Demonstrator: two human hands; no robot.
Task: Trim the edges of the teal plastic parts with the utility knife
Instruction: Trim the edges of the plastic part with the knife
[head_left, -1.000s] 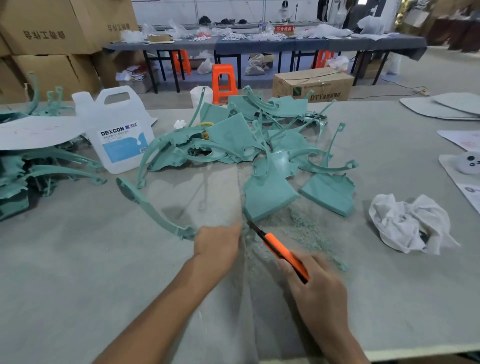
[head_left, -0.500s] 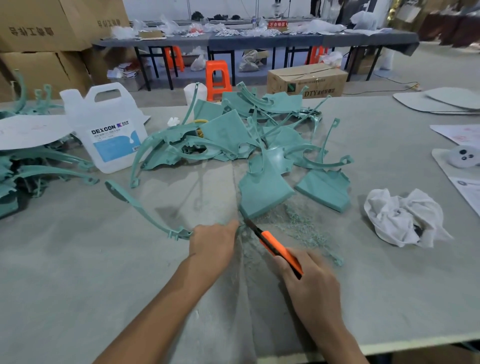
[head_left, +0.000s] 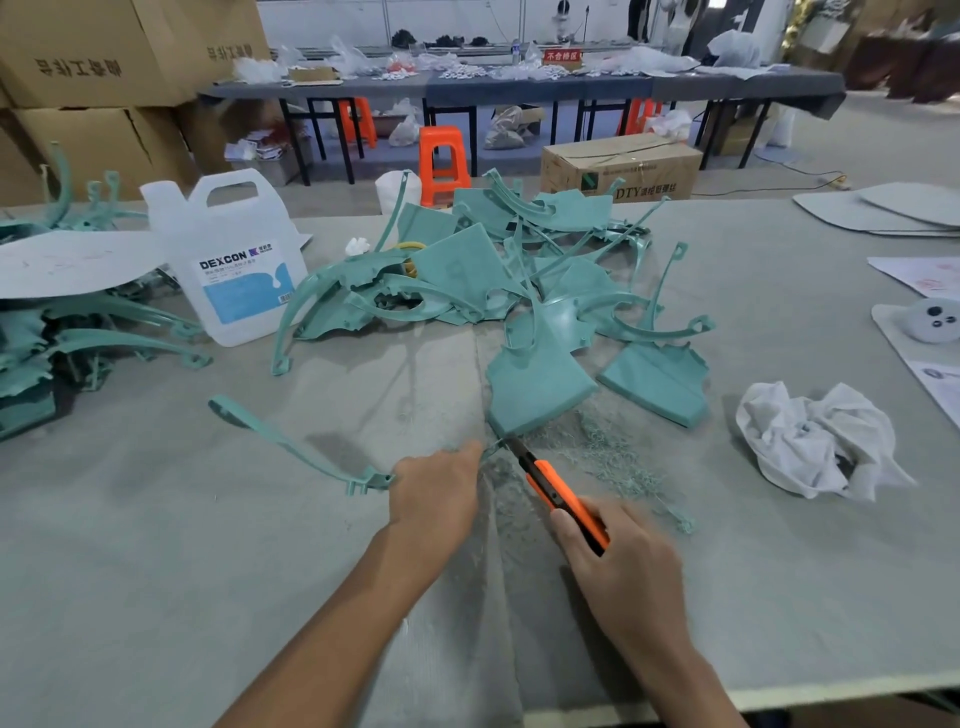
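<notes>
My left hand (head_left: 436, 493) grips one end of a long curved teal plastic strip (head_left: 291, 441) that arcs away to the left over the grey table. My right hand (head_left: 623, 577) holds an orange and black utility knife (head_left: 558, 491), and its blade tip meets the strip's end just beyond my left fingers. A heap of teal plastic parts (head_left: 483, 275) lies behind the hands, and the nearest flat teal piece (head_left: 535, 384) is just past the blade. Teal shavings (head_left: 608, 457) are scattered to the right of the knife.
A white DEXCON jug (head_left: 234, 260) stands at the left, beside a stack of teal parts (head_left: 62, 338) under a grey sheet. A crumpled white cloth (head_left: 815, 436) lies at the right. Grey sheets and papers (head_left: 893, 213) sit at the far right. The table's front edge (head_left: 831, 691) runs below my right wrist.
Both hands keep their grip. The knife and the strip stay almost where they were, with only a slight shift of the view.
</notes>
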